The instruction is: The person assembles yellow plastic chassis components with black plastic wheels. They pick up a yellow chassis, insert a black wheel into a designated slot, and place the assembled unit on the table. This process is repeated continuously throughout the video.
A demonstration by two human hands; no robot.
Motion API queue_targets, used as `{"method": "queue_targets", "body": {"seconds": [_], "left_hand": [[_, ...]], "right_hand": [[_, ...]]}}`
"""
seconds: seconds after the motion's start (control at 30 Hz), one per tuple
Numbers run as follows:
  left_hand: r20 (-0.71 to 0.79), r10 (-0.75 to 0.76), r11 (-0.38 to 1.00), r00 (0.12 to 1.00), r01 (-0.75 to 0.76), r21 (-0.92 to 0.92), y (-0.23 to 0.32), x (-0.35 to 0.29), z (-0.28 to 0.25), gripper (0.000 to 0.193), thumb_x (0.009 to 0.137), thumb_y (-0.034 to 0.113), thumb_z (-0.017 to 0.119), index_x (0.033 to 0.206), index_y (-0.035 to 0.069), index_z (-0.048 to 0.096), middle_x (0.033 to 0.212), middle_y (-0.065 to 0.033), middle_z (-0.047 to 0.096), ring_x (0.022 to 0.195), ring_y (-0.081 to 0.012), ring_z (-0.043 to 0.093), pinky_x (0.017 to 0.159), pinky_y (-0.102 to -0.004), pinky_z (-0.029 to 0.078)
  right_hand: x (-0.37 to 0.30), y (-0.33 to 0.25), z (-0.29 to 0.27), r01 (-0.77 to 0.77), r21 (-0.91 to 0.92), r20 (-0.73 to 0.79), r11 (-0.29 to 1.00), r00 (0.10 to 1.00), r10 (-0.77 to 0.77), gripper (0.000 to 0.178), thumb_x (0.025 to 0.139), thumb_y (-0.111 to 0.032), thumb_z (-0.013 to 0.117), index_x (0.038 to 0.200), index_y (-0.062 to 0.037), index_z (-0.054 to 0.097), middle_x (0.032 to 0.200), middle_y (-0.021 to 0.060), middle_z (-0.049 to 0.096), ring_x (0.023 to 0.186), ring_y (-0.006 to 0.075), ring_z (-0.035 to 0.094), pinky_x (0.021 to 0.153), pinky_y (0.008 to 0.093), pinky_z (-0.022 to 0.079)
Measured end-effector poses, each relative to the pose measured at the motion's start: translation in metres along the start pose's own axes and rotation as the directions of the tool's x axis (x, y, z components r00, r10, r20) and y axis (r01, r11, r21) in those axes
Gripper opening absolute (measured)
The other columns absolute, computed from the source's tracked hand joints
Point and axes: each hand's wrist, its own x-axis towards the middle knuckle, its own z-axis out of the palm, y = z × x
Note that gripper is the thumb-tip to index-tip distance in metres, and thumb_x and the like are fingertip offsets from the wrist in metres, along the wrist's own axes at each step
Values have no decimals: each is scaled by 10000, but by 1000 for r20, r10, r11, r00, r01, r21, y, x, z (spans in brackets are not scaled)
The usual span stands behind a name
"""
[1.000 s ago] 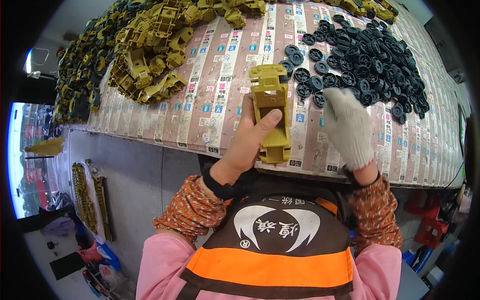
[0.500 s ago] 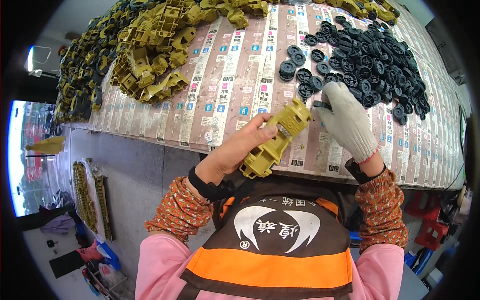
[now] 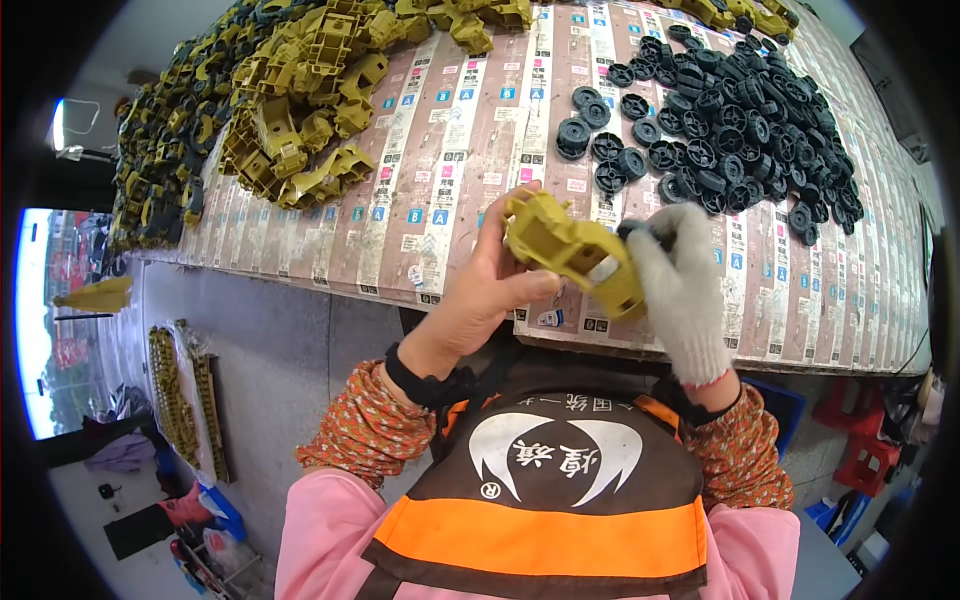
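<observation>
My bare left hand (image 3: 487, 287) is closed round a yellow plastic toy car body (image 3: 572, 247), held tilted above the table's near edge. In the white knitted glove, my right hand (image 3: 682, 285) pinches a small black toy wheel (image 3: 640, 231) against the right side of the car body. Part of the wheel is hidden by the gloved fingers, and I cannot tell if it is seated on the body. Just beyond that hand spreads a heap of loose black wheels (image 3: 745, 120), some lying apart at its left edge.
The table (image 3: 440, 140) is covered with printed sheeting. At its far left lie a pile of yellow car bodies (image 3: 310, 85) and, further left, bodies with wheels (image 3: 165, 150). More yellow pieces (image 3: 770, 18) lie at the back. A red stool (image 3: 862, 440) stands below, on the right.
My left hand has turned the car body so its other end points right. My right hand has come closer and lower, bringing the wheel to the body's side.
</observation>
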Motion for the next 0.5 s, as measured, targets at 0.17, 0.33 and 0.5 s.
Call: {"method": "queue_targets", "body": {"seconds": [0.17,0.33,0.5], "left_hand": [[-182,34,990,983,-58,-127,-11,9,11,731,996,141,780,1572,114,330,1374,-84,591,1253,-199,625,1082,-386,533],[-67,-133,982,989,122,-146,-14,1,8,587,1057,245,718,1516,117,375,1287,-64,631,1173,-174,659,1005,-379,577],[-61,-94,995,994,92,-29,-22,2,20,651,1064,197,703,1574,155,300,1328,-62,609,1212,-173,632,1031,-377,556]], "right_hand": [[-24,-26,6,-109,405,103,908,992,73,299,1000,-32,665,1286,35,609,1027,153,730,930,199,736,856,348,593],[-9,-18,1,-84,453,96,888,994,45,321,997,-12,662,1317,-3,645,1032,129,748,935,179,740,829,342,588],[-12,-28,6,-62,366,90,929,995,32,250,1004,-41,660,1252,-13,654,1002,135,744,864,197,746,784,351,588]]}}
